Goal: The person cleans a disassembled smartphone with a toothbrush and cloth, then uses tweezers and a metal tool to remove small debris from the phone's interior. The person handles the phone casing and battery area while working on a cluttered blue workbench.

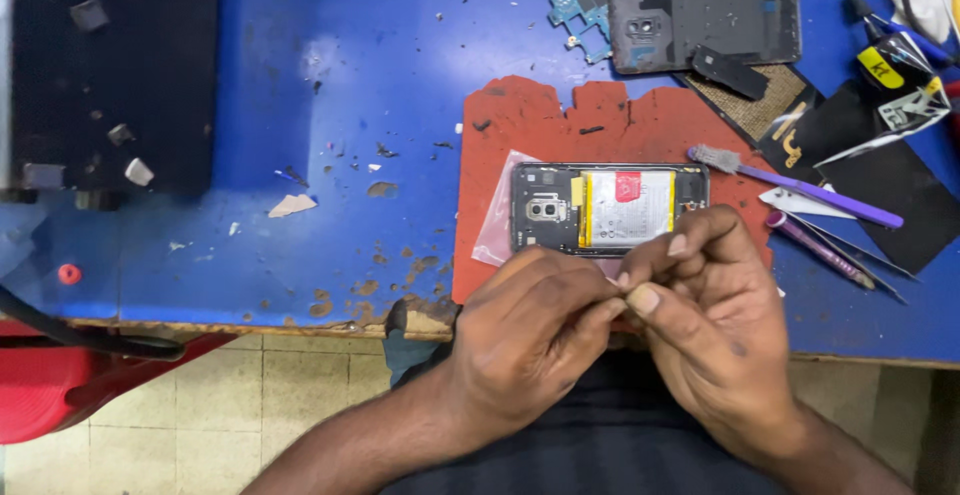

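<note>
Just below the opened phone [608, 209], left hand [530, 340] and right hand [715, 300] pinch fingertips together on something too small to tell.

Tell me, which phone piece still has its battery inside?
The opened phone on the red mat, just above both hands. The dark back cover farther up is an empty shell.

— What is seen just beyond the fingertips?

— An opened phone [608, 209], laid flat on its face with the back cover removed. A white battery with a red label and a yellow strip is exposed in its dark frame, and a camera module is seen toward the left end.

— Is it touched by the fingers?

— It cannot be told; its near edge is hidden behind them.
</note>
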